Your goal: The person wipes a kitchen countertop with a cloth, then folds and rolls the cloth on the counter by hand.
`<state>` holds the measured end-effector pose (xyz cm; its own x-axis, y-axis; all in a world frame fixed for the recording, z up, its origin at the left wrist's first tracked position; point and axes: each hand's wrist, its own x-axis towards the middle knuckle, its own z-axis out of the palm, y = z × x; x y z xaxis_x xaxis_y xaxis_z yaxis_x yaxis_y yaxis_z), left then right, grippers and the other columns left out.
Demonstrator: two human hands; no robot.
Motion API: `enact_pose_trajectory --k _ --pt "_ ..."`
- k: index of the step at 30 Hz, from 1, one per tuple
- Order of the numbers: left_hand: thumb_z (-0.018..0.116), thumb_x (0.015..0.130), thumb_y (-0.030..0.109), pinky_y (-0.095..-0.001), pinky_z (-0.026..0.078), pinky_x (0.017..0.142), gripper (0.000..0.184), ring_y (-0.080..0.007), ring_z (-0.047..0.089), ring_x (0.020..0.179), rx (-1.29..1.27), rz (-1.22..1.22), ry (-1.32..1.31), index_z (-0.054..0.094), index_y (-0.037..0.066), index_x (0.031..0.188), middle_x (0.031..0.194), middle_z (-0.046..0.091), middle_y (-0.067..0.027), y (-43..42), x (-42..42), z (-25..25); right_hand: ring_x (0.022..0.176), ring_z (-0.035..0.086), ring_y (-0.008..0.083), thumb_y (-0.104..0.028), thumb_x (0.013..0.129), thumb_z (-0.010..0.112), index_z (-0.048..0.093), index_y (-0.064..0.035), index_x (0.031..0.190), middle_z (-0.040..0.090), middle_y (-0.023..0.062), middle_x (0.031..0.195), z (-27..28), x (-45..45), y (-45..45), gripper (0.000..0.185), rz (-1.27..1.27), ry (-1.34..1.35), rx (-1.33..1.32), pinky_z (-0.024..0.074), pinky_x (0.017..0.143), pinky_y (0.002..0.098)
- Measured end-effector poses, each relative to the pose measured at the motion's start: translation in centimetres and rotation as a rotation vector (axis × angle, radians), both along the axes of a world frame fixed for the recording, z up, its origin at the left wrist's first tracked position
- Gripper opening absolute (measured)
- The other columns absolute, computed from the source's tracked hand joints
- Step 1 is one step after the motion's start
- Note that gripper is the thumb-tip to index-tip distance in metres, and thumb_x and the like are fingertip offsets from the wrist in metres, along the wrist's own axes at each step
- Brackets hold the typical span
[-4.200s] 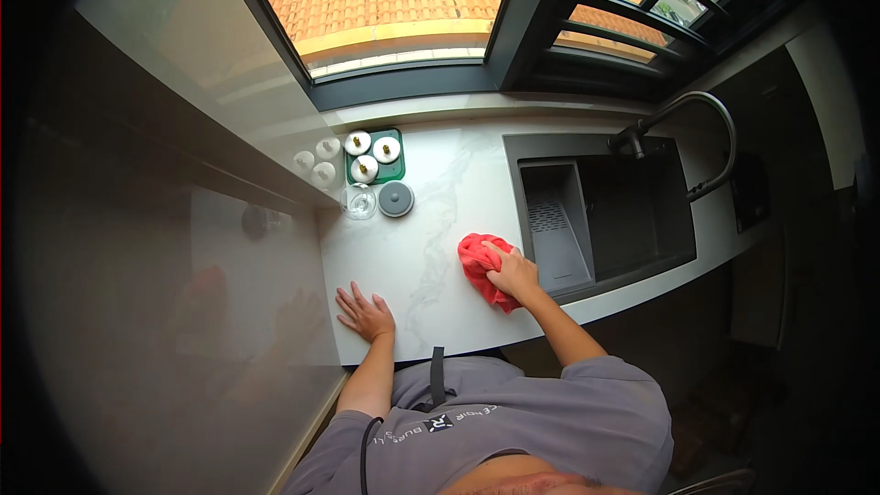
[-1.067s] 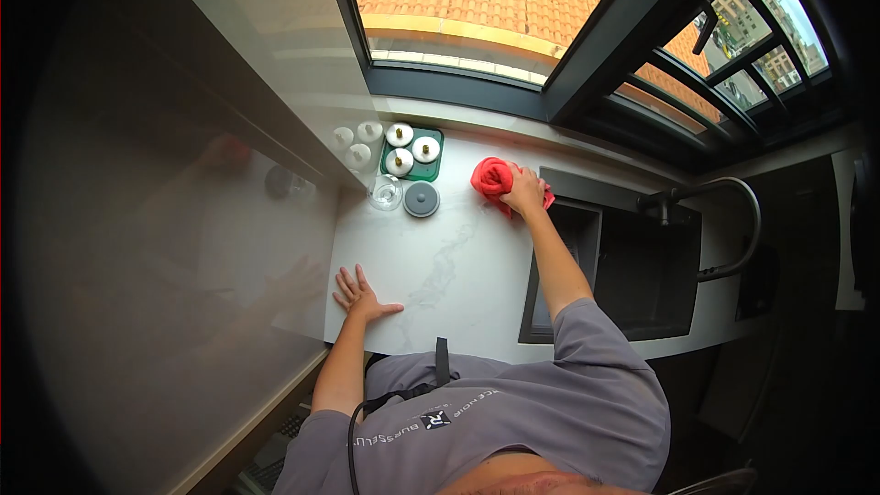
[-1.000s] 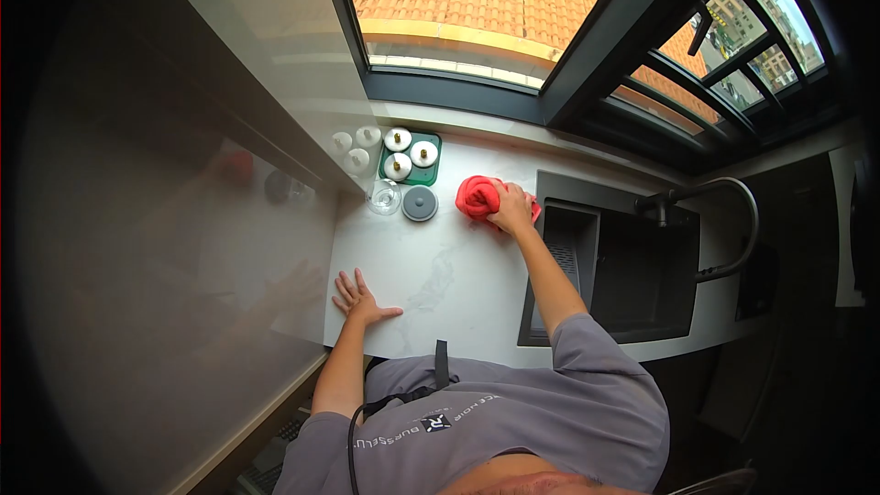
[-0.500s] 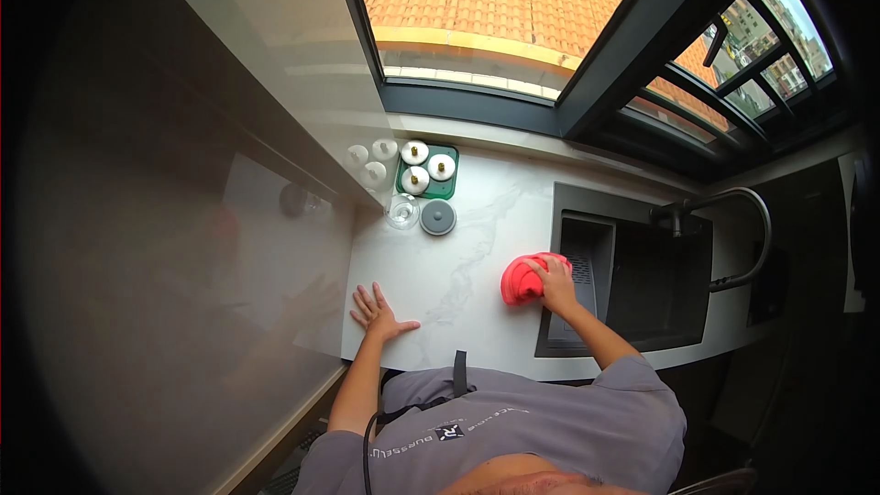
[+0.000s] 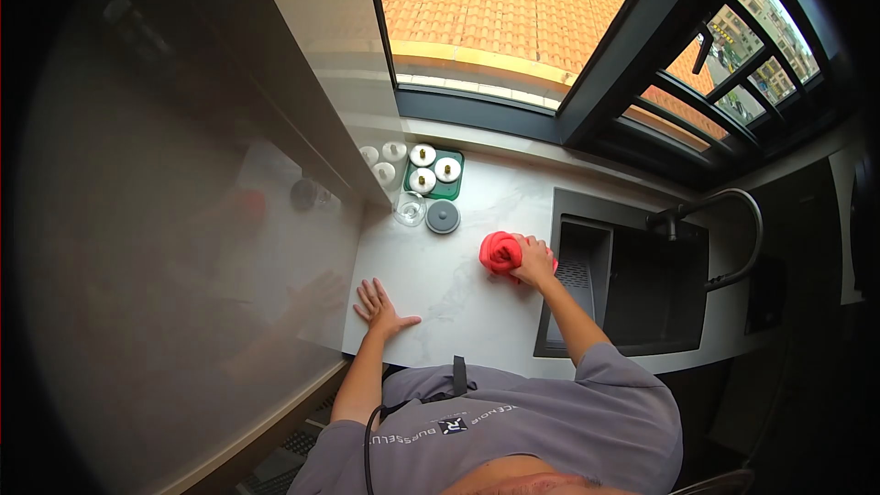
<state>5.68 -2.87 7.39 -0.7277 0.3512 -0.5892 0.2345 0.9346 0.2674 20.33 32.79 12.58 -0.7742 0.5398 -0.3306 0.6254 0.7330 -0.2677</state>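
Note:
A bunched red cloth [image 5: 500, 254] lies on the white marbled countertop [image 5: 458, 312], just left of the sink. My right hand [image 5: 534, 263] grips its right side, fingers curled over the folds and partly hidden in them. On the left part of the counter my left hand [image 5: 380, 309] rests flat with its fingers spread, holding nothing. Further back, a grey round lid or container [image 5: 443, 216] stands beside a clear glass piece [image 5: 410, 209].
Behind them, a green tray [image 5: 446, 189] bears several white round-topped jars [image 5: 423, 181]. To the right is a dark sink [image 5: 655, 302] with a curved black faucet [image 5: 753, 229]. A glossy panel [image 5: 275, 247] borders the counter's left side. The window frame [image 5: 477, 115] runs along the back.
My right hand has slid the red cloth away from me and slightly left, further from the sink. My left hand stays planted in the same place. The camera view has shifted a little.

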Motion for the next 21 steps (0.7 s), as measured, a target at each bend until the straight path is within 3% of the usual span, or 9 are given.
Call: enact_pose_trajectory --k 2,6,10,17,19,21 --pt "0.085 0.047 0.068 -0.0644 -0.01 0.112 0.161 -0.039 -0.022 0.147 -0.006 -0.003 0.007 -0.019 0.007 0.153 0.16 -0.019 -0.0241 0.0 0.0 0.3 0.119 0.049 0.0334 -0.036 0.057 0.088 0.045 -0.0267 0.139 0.052 0.0092 0.127 0.0 4.4 -5.6 0.093 0.113 0.026 0.01 0.0406 0.098 0.0545" --pt "0.085 0.048 0.068 -0.0646 -0.009 0.112 0.16 -0.0392 -0.021 0.147 -0.008 0.004 0.017 -0.018 0.007 0.153 0.16 -0.018 -0.0243 0.3 -0.1 0.8 0.122 0.045 0.033 -0.026 0.057 0.088 0.044 -0.0281 0.14 0.048 0.0102 0.131 -0.4 13.7 -14.2 0.094 0.136 -0.06 -0.001 0.0394 0.099 0.053" --pt "0.085 0.049 0.068 -0.0643 -0.01 0.112 0.158 -0.0393 -0.021 0.147 -0.008 -0.005 0.02 -0.017 0.007 0.153 0.16 -0.017 -0.0242 0.1 0.1 0.5 0.119 0.047 0.0344 -0.021 0.062 0.084 0.044 -0.0272 0.139 0.048 0.0108 0.129 1.6 15.9 -12.0 0.087 0.05 -0.075 -0.094 0.0433 0.096 0.0507" --pt "0.084 0.049 0.069 -0.0637 -0.011 0.112 0.158 -0.0394 -0.022 0.147 0.011 -0.004 0.02 -0.016 0.005 0.153 0.16 -0.018 -0.0243 0.1 0.2 0.9 0.116 0.049 0.0376 -0.025 0.069 0.08 0.042 -0.0292 0.14 0.049 0.011 0.126 -0.4 4.3 -2.1 0.081 -0.403 0.094 0.04 0.0493 0.091 0.0514" --pt "0.084 0.049 0.069 -0.0637 -0.011 0.112 0.159 -0.0394 -0.023 0.147 0.005 -0.012 0.024 -0.017 0.005 0.153 0.16 -0.018 -0.0243 0.2 0.2 1.0 0.119 0.048 0.0386 -0.027 0.071 0.079 0.041 -0.0303 0.142 0.049 0.0115 0.128 -0.6 -0.2 1.0 0.08 -0.475 0.022 0.02 0.0491 0.094 0.0509" --pt "0.084 0.049 0.07 -0.0636 -0.011 0.112 0.159 -0.0394 -0.023 0.147 -0.005 -0.019 0.025 -0.017 0.006 0.153 0.16 -0.019 -0.0243 0.2 0.2 0.9 0.121 0.048 0.0401 -0.028 0.071 0.078 0.04 -0.0321 0.143 0.051 0.0121 0.129 0.1 -3.1 3.4 0.081 -0.382 -0.006 -0.055 0.0481 0.096 0.0514"
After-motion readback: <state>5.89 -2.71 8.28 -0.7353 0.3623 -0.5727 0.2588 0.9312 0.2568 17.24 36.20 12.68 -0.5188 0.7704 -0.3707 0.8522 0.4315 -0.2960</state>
